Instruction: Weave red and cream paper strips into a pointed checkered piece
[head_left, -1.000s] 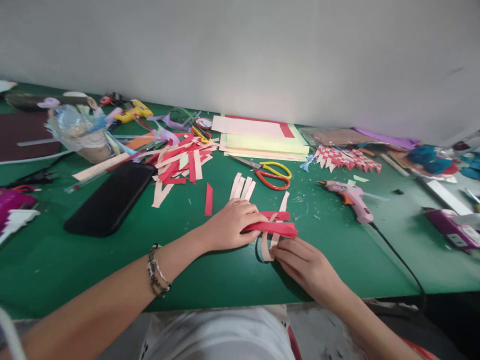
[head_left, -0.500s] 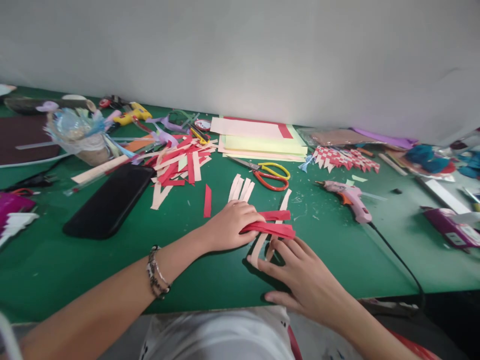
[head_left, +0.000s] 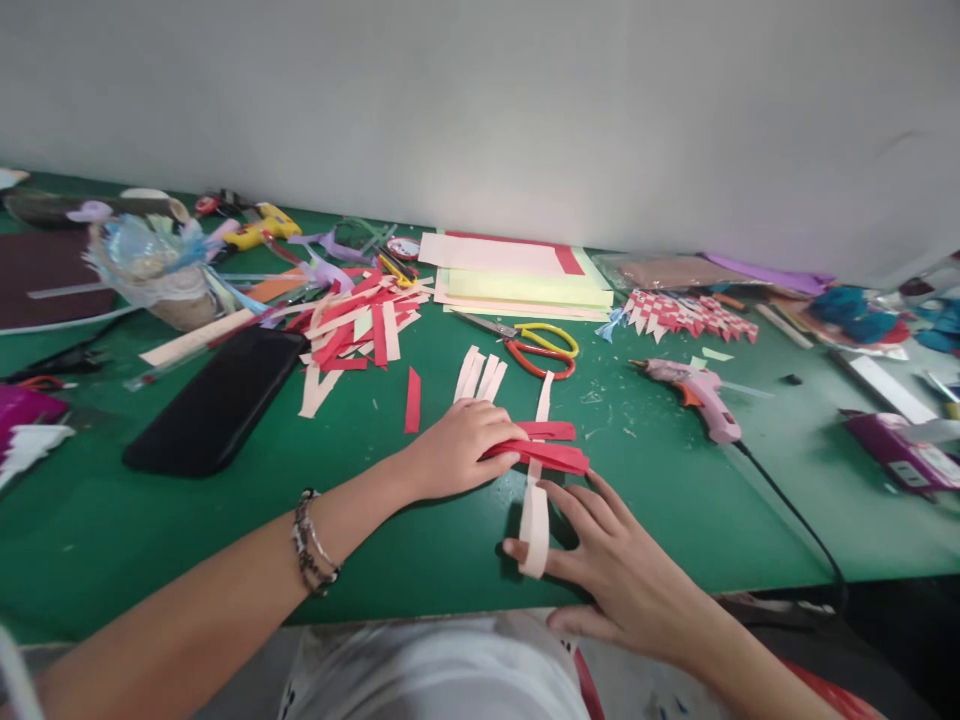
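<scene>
Two bare hands work at the near edge of the green table (head_left: 225, 520). The left hand (head_left: 457, 450) lies palm down, fingers flat and closed together, pressing the red paper strips (head_left: 544, 455) to the table. Just near of them, the right hand (head_left: 607, 565) rests with fingers spread open, gripping nothing; the near end of a cream strip (head_left: 534, 510) lies across its forefinger. Farther off lie scissors (head_left: 536, 350), and to the right a pink glue gun (head_left: 697, 395).
</scene>
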